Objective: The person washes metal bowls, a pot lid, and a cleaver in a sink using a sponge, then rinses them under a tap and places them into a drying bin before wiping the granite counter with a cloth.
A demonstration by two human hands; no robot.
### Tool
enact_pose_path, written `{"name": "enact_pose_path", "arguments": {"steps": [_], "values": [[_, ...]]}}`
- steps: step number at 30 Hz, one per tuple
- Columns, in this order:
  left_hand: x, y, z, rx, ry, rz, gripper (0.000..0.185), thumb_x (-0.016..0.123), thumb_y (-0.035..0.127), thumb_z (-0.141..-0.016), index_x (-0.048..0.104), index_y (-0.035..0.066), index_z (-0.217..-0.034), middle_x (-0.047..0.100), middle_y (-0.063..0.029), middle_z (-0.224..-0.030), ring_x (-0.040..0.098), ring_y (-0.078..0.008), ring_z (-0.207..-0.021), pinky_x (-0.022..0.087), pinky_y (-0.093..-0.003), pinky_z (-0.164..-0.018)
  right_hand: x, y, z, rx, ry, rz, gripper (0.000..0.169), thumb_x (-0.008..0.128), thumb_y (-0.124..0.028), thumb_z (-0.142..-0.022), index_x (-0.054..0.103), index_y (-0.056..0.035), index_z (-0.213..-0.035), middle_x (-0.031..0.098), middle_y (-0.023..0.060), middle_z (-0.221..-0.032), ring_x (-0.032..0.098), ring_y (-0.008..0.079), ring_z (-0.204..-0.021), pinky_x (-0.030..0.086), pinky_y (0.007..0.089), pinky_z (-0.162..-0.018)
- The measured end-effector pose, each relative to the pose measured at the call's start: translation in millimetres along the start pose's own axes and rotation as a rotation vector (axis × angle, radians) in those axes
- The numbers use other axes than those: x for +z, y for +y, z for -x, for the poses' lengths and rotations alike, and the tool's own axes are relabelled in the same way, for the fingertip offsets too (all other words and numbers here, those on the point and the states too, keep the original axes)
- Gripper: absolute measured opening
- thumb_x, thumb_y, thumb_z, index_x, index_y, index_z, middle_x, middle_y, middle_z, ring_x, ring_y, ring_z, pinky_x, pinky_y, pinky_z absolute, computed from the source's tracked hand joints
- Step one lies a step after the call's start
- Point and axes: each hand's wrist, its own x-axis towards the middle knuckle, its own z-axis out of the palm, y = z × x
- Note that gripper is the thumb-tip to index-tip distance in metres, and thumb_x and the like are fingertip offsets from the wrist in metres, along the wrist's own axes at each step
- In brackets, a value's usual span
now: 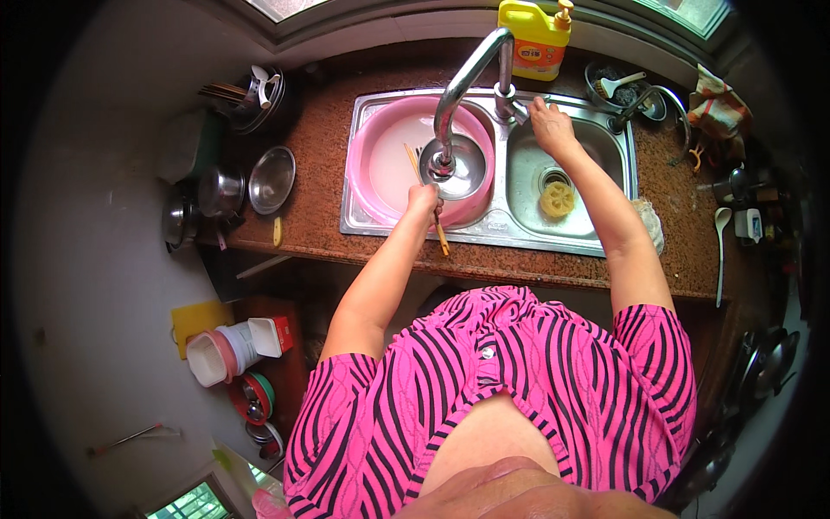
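Observation:
My left hand [425,202] is closed around wooden chopsticks [443,240] at the near rim of a pink plastic basin [364,139]. Next to that hand a stainless steel bowl [470,170] is tilted inside the basin, under the spout of the chrome faucet [463,68]. Whether my fingers also grip the bowl's rim is hidden. Cloudy whitish water stands in the basin, which sits in the left sink bowl. Beside the faucet's lever [521,114], my right hand [551,126] reaches to the back sink rim; its fingertips' contact is unclear.
A loofah slice [556,200] lies by the drain in the right sink bowl [522,162]. Behind the faucet stands a yellow detergent jug [535,45]. A bowl with a brush and scourers [600,91] is at back right. Metal bowls [272,180] and pots [222,190] occupy the left counter.

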Motion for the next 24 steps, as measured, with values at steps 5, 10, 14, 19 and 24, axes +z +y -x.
{"name": "enact_pose_path", "arguments": {"steps": [5,10,14,19,24], "values": [[7,-4,-4,-0.096,-0.036,-0.004,0.011,0.049,0.007,-0.085,0.049,0.001,-0.077,0.043,-0.0059,-0.056,0.039,-0.0162,-0.042,0.029,-0.0306,-0.038,9,6,12,-0.008,0.064,-0.002,0.023,0.059,-0.010,-0.080,0.058,-0.0060,-0.102,0.053,0.0079,-0.106,0.063,0.0267,-0.090,0.056,0.0391,-0.067],[3,-10,1,-0.082,-0.044,-0.061,0.011,0.050,0.011,-0.087,0.049,0.001,-0.081,0.042,-0.0052,-0.056,0.039,-0.0162,-0.042,0.030,-0.0301,-0.038,-11,-18,34,0.126,0.136,-0.257,0.047,0.065,-0.023,-0.082,0.051,-0.0064,-0.123,0.051,0.0142,-0.124,0.060,0.0325,-0.101,0.056,0.0388,-0.074],[11,-17,15,-0.027,-0.028,0.015,0.014,0.051,0.017,-0.091,0.045,0.004,-0.091,0.039,-0.0034,-0.057,0.038,-0.0140,-0.044,0.032,-0.0297,-0.041,-20,-76,62,0.348,-0.106,-1.111,0.076,0.071,-0.036,-0.081,0.034,-0.0071,-0.141,0.046,0.0202,-0.134,0.057,0.0338,-0.108,0.056,0.0402,-0.071],[7,-12,27,0.056,-0.163,-0.006,0.028,0.047,0.035,-0.098,0.044,0.008,-0.095,0.038,-0.0016,-0.058,0.036,-0.0126,-0.042,0.031,-0.0285,-0.040,-5,-128,81,0.716,-0.599,-2.011,0.059,0.059,-0.015,-0.082,0.034,-0.0020,-0.134,0.055,0.0189,-0.116,0.063,0.0327,-0.091,0.060,0.0455,-0.061],[-28,14,19,0.258,-0.079,0.096,0.034,0.045,0.034,-0.100,0.055,0.001,-0.103,0.047,-0.0009,-0.063,0.036,-0.0078,-0.040,0.029,-0.0234,-0.035,9,-119,87,0.781,-0.584,-2.091,0.049,0.049,-0.003,-0.079,0.041,-0.0004,-0.127,0.062,0.0187,-0.098,0.068,0.0332,-0.078,0.062,0.0443,-0.060]]}}
